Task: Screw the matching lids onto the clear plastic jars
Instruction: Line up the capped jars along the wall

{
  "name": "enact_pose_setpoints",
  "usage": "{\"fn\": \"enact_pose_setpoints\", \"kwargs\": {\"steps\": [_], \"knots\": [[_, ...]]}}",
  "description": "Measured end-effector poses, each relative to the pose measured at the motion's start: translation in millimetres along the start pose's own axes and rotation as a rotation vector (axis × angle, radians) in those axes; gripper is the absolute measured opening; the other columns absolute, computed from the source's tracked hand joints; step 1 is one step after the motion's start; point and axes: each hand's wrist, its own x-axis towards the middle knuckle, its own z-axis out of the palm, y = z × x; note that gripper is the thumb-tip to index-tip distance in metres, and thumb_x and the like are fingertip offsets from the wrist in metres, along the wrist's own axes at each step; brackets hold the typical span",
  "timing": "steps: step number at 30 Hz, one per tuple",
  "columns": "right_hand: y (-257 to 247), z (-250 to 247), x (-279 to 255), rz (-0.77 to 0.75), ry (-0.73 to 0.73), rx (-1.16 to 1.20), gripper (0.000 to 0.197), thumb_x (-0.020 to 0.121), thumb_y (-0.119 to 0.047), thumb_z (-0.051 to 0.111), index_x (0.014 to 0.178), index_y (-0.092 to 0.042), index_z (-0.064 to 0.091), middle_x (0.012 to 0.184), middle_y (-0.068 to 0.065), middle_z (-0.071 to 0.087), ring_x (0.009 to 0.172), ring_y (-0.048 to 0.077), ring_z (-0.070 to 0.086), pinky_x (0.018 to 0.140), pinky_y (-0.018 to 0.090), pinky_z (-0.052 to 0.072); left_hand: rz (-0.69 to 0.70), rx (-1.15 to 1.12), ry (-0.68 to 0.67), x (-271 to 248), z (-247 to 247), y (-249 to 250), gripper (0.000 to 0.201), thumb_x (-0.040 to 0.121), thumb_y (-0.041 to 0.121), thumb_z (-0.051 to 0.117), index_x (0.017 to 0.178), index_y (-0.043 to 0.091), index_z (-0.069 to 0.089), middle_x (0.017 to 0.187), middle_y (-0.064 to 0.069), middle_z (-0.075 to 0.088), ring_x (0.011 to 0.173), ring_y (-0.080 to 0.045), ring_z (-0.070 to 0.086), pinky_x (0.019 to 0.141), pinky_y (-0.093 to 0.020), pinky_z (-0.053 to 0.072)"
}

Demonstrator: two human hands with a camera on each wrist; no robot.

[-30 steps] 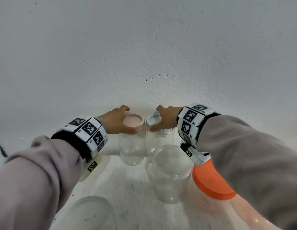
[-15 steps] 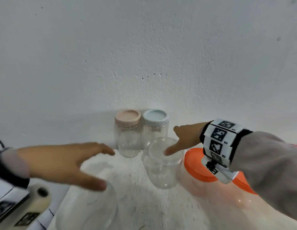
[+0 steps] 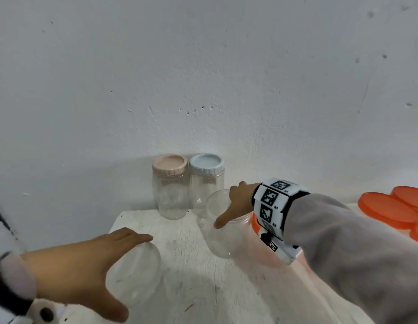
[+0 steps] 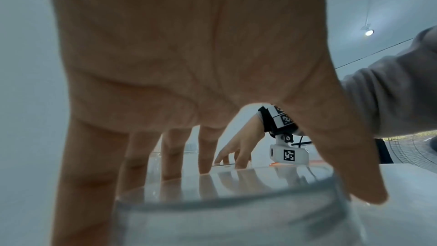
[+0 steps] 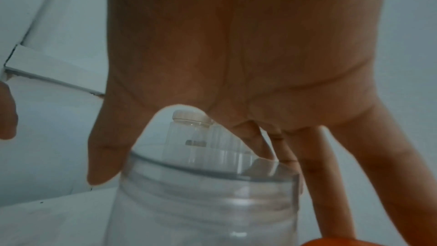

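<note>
Two small clear jars stand against the wall, one under a pink lid (image 3: pixel 169 164), one under a blue lid (image 3: pixel 206 164). In front of them an open clear jar (image 3: pixel 224 242) (image 5: pixel 201 203) stands without a lid. My right hand (image 3: pixel 229 206) (image 5: pixel 187 166) holds its rim, thumb on the near left side and two fingers on the far edge. At the front left a wide open jar (image 3: pixel 147 265) (image 4: pixel 236 212) stands under my left hand (image 3: pixel 130 274) (image 4: pixel 283 184). That hand's straight fingers spread over the mouth, thumb beside the rim.
Several orange lids (image 3: pixel 388 210) lie at the right of the white table (image 3: pixel 191 288), and another orange lid (image 3: pixel 256 224) shows under my right wrist. The wall rises right behind the lidded jars. The table's left edge runs close to the wide jar.
Both hands left the two lidded jars and drew back. The right hand came down onto the middle open jar; the left hand moved over the wide jar at the front left.
</note>
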Motion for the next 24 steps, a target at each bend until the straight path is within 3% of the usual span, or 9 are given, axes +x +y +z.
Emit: {"fn": "enact_pose_setpoints", "kwargs": {"steps": [3,6,7,11,14,18,21,24], "knots": [[10.1,1.0,-0.4,0.01,-0.009,-0.011,0.101,0.068,-0.079,0.059,0.143,-0.017,0.036,0.139,0.006,0.04,0.123,0.025,0.044,0.08,0.036,0.033,0.01,-0.066,0.041,16.9,-3.1,-4.8,0.113,0.031,0.093,0.057,0.122,0.069,-0.005,0.119,0.058,-0.001,0.118,0.027,0.016,0.095,0.002,0.022],[23.1,1.6,-1.4,0.015,-0.006,0.005,0.101,0.066,-0.079,0.061,0.142,-0.018,0.037,0.137,0.004,0.044,0.121,0.024,0.046,0.078,0.035,0.034,0.04,-0.127,0.104,36.6,-13.8,6.4,0.118,0.042,0.084,0.064,0.139,0.055,0.004,0.128,0.048,0.012,0.115,0.023,0.027,0.082,0.007,0.028],[27.5,1.4,-1.6,0.018,-0.004,0.009,0.101,0.066,-0.079,0.061,0.143,-0.018,0.035,0.138,0.004,0.043,0.122,0.025,0.045,0.079,0.035,0.034,0.034,-0.144,0.123,43.5,-18.1,14.1,0.117,0.048,0.08,0.066,0.143,0.049,0.005,0.135,0.041,0.015,0.117,0.019,0.028,0.083,0.005,0.029],[50.7,-4.9,-2.5,0.041,0.038,0.03,0.102,0.07,-0.077,0.059,0.146,-0.016,0.029,0.143,0.006,0.038,0.128,0.026,0.043,0.082,0.035,0.032,-0.004,-0.103,0.215,78.5,-32.6,52.1,0.112,0.065,0.067,0.071,0.149,0.035,0.005,0.152,0.02,0.015,0.133,0.0,0.025,0.105,-0.012,0.022],[72.0,-12.7,0.0,0.085,0.081,0.037,0.105,0.072,-0.076,0.058,0.148,-0.013,0.024,0.148,0.008,0.035,0.132,0.027,0.039,0.084,0.035,0.032,0.005,-0.133,0.268,111.5,-37.2,77.6,0.108,0.067,0.062,0.072,0.15,0.031,0.01,0.153,0.013,0.018,0.136,-0.007,0.025,0.107,-0.02,0.024],[103.8,-18.1,11.1,0.169,0.136,0.031,0.11,0.07,-0.077,0.06,0.149,-0.012,0.019,0.149,0.01,0.032,0.134,0.029,0.037,0.101,0.042,0.035,0.001,-0.176,0.296,156.1,-38.8,104.1,0.107,0.067,0.059,0.074,0.149,0.026,0.014,0.15,0.006,0.025,0.133,-0.013,0.031,0.108,-0.03,0.032],[126.5,-19.4,23.9,0.199,0.142,0.014,0.107,0.067,-0.077,0.062,0.146,-0.014,0.027,0.144,0.008,0.041,0.128,0.028,0.045,0.088,0.038,0.038,-0.039,-0.184,0.321,187.2,-39.8,118.3,0.102,0.068,0.058,0.074,0.148,0.022,0.02,0.146,0.003,0.031,0.131,-0.016,0.034,0.105,-0.031,0.033],[142.9,-17.3,36.1,0.214,0.125,-0.004,0.106,0.065,-0.077,0.063,0.145,-0.015,0.031,0.141,0.008,0.046,0.124,0.028,0.048,0.081,0.037,0.036,-0.071,-0.149,0.358,215.4,-42.7,128.1,0.089,0.067,0.058,0.074,0.138,0.021,0.036,0.137,-0.001,0.042,0.121,-0.018,0.043,0.1,-0.034,0.039]]}}
